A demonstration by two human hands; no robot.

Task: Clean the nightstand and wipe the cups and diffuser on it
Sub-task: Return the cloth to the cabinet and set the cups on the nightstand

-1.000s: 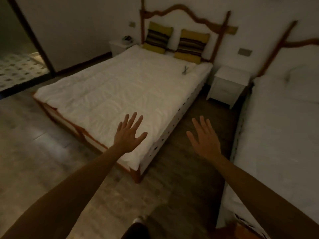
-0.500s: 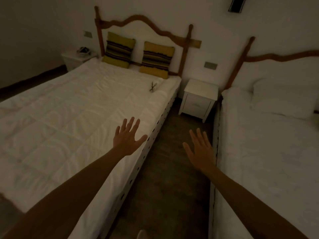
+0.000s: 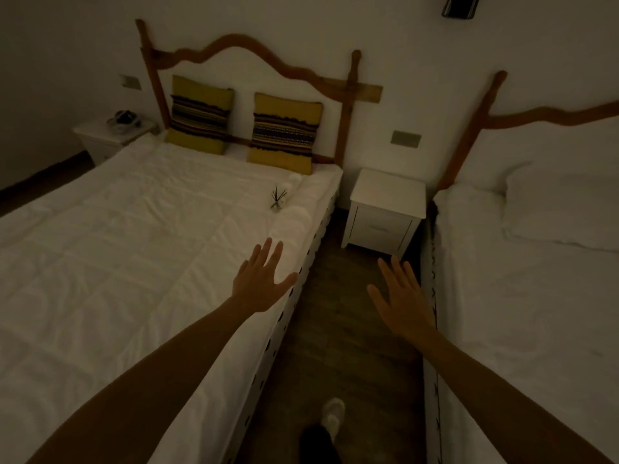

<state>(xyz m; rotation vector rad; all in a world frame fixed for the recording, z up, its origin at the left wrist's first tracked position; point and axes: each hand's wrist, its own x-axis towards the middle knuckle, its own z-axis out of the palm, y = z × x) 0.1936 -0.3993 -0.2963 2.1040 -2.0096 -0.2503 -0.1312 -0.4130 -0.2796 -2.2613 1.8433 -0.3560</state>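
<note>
Hands (image 3: 330,289) spread above aisle (image 3: 338,356) between beds

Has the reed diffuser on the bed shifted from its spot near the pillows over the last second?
No. The reed diffuser stands on the bed just in front of the right striped pillow, as before. Only the camera moved nearer.

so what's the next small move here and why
Probably keep walking up the aisle toward the nightstand between the beds. Both the left hand and right hand are open and hold nothing, and the diffuser sits on the bed, not yet within reach.
</note>
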